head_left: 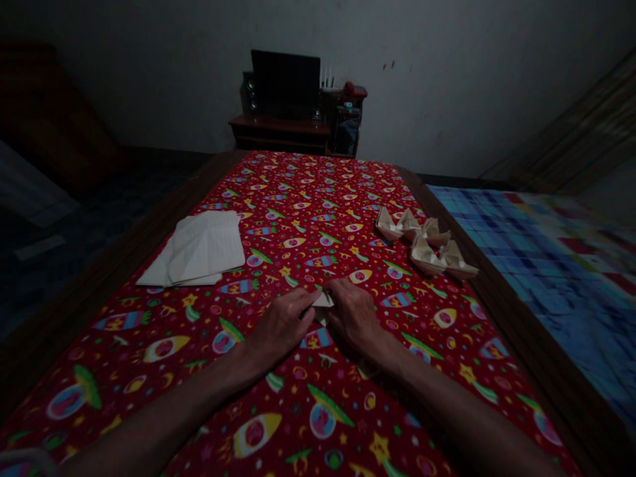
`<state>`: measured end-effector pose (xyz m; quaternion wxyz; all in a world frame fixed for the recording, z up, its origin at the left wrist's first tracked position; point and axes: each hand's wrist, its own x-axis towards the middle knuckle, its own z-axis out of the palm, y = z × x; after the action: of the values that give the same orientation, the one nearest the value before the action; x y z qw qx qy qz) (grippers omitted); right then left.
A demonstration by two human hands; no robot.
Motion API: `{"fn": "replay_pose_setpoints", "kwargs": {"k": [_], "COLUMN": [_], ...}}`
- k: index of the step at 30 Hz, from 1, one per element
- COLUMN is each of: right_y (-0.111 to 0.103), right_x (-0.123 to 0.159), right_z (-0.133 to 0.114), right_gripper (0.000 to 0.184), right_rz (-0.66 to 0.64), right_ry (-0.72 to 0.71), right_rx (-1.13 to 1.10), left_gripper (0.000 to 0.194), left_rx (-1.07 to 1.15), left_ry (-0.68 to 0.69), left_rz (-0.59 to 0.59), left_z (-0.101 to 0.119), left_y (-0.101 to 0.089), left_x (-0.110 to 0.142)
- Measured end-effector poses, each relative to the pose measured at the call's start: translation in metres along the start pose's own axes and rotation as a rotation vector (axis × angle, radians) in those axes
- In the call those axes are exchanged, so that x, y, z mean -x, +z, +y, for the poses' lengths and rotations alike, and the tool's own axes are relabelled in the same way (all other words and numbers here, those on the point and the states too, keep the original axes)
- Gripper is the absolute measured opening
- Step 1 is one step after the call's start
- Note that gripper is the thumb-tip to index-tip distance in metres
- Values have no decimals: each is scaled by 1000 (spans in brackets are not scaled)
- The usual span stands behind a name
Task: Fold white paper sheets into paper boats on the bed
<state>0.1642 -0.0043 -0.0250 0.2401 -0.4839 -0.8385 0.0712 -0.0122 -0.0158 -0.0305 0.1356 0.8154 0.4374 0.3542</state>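
A small folded piece of paper (324,300) is held between my two hands, low over the middle of the red patterned cloth (318,262). My left hand (285,321) pinches its left side with thumb and fingers. On the other side, my right hand (354,311) closes over the right edge, its fingers curled. Much of the paper is hidden behind the fingers. To the left lies a fanned stack of white paper sheets (206,248). Several folded paper shapes with pointed corners (430,255) stand in a group on the right.
The cloth covers a surface with dark wooden edges (497,331). Beyond it, a monitor (285,83) and speakers stand on a brown desk (278,129) against the wall. A blue checked sheet (536,265) spreads at the right. Dark wooden furniture (54,119) is at far left.
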Motion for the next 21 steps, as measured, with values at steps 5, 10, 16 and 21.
{"fn": "replay_pose_setpoints", "kwargs": {"k": [5, 10, 16, 21], "right_y": [1, 1, 6, -2], "right_x": [1, 1, 1, 1], "right_z": [3, 3, 3, 1], "right_gripper": [22, 23, 32, 26], "right_rz": [8, 37, 83, 31], "right_ry": [-11, -43, -62, 6], "right_rx": [-80, -173, -183, -7], "left_gripper": [31, 29, 26, 23], "left_rx": [-13, -44, -76, -132], "left_ry": [-5, -2, 29, 43], "left_rz": [28, 3, 17, 42], "left_z": [1, 2, 1, 2], "left_y": [0, -1, 2, 3], "left_x": [0, 0, 2, 4]}}
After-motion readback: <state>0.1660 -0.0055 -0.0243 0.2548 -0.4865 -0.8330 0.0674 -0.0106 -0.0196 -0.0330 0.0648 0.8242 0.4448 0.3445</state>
